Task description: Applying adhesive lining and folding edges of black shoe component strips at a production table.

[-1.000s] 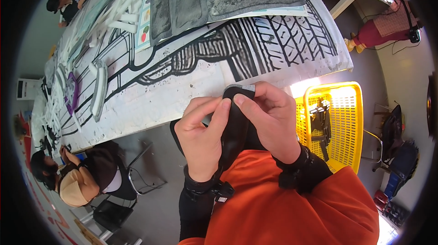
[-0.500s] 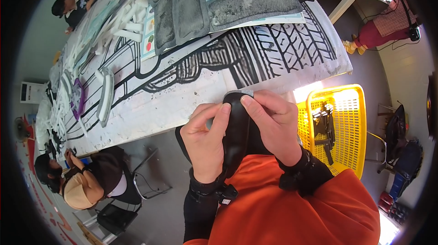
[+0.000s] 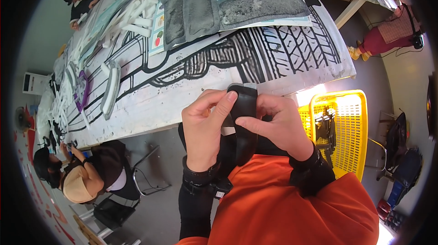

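Observation:
Just off the table's near edge I hold a black, glossy, leather-like strip, broad at the top and curving down toward my lap. A small grey patch shows at its upper end. My left hand pinches the strip's left edge near the top, thumb in front and fingers behind. On the other side, my right hand grips the right edge a little lower, its thumb lying across the front. The fingertips behind the strip are hidden.
Dark grey padded panels lie on the printed table cover. White foam strips, a purple frame-like piece and a grey-edged curved piece sit leftward. A yellow basket holding black parts stands at right. People sit nearby.
My right hand has slid down from the strip's top end to its right side. The strip has turned slightly, with more of its front showing. My left hand keeps its pinch.

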`<state>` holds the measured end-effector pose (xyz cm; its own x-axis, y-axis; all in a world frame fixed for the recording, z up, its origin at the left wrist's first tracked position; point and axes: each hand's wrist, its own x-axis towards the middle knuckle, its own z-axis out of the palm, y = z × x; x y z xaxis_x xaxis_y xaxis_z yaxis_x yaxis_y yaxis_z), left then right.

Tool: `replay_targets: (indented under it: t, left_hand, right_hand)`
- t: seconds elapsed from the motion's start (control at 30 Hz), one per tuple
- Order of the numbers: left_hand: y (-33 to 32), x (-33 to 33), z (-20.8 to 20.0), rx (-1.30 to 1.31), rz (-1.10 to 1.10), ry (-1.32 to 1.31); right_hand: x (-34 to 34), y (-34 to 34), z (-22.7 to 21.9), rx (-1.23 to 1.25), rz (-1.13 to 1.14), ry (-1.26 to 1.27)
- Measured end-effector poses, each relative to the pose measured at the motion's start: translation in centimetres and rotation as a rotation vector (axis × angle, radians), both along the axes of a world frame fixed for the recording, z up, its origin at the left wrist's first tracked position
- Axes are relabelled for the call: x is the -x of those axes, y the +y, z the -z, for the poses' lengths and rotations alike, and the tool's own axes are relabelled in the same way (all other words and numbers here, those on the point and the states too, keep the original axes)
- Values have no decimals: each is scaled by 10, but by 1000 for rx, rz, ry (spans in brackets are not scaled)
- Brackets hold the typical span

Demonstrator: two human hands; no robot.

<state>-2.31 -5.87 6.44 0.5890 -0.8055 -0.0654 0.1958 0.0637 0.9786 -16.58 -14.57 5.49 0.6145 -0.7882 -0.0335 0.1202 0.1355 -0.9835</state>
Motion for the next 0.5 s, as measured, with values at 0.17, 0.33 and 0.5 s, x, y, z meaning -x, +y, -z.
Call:
replay_targets:
  t: [0.17, 0.33, 0.5]
  left_hand:
    - [23, 20, -38, -25, -321, -346]
    - [75, 37, -60, 86, 201, -105]
    - [60, 20, -42, 8, 51, 10]
  right_hand:
    - [30, 1, -19, 257, 48, 105]
    - [29, 24, -19, 699, 215, -591]
    - [20, 14, 2, 1309, -118, -195]
